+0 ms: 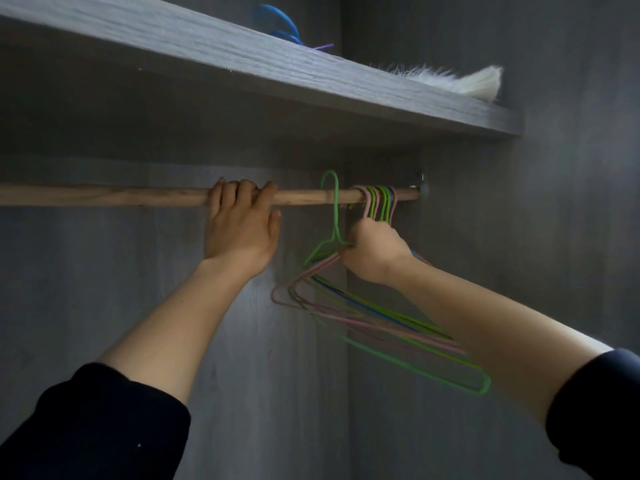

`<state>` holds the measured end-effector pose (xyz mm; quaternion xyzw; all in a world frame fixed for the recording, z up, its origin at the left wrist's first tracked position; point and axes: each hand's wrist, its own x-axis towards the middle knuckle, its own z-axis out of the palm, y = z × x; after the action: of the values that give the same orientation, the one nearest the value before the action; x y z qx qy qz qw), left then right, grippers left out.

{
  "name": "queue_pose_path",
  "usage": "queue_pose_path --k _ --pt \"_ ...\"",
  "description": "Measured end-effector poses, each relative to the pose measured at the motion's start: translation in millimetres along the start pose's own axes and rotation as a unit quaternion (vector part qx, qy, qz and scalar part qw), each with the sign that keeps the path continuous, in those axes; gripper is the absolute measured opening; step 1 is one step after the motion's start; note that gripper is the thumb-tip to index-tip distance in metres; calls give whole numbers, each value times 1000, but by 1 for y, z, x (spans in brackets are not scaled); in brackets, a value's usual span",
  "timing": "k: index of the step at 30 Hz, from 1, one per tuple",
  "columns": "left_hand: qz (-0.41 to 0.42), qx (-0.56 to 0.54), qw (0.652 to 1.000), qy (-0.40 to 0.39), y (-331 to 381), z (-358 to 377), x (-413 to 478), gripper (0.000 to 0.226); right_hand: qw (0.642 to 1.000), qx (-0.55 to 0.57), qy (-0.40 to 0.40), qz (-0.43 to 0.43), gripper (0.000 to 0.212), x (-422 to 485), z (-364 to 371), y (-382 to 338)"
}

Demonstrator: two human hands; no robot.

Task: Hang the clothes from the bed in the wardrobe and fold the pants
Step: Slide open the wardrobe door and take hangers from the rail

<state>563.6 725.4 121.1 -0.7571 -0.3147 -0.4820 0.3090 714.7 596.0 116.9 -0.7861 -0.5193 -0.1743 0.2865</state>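
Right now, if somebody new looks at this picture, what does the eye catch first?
First the two bare hands in the middle: the left hand grips the wooden rod, and the right hand holds a bunch of coloured hangers near the rod's right end. One green hanger has its hook raised above the rod.

A single head-worn view looks forward and slightly upward into the wardrobe (104,306), close to its wooden rail (104,195) crossing mid-frame. The shelf (242,60) slants across the top, its underside showing. The left forearm (180,323) enters lower left and the right forearm (485,313) lower right.
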Motion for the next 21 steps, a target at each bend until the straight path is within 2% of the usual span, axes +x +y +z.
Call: queue_pose_path --k 4,7,9,12,14,18,21 --pt "9 -8 1000 -8 -2 -4 1 60 995 101 -15 -4 8 15 14 -7" --pt "15 -13 1000 -14 -4 -6 2 62 983 185 -1 12 20 18 26 -15" --pt "17 -14 999 -29 -6 -9 3 59 967 253 9 28 22 17 33 -19" --pt "18 -18 998 -53 -9 -15 4 57 930 363 4 63 15 16 43 -21" --pt "19 -27 997 -65 -10 -18 5 50 919 388 7 70 18 15 48 -23" --pt "18 -31 996 -85 -9 -21 6 49 906 420 2 47 20 6 47 -27" --pt "15 -28 996 -83 -9 -21 6 51 910 414 11 19 23 3 43 -27"
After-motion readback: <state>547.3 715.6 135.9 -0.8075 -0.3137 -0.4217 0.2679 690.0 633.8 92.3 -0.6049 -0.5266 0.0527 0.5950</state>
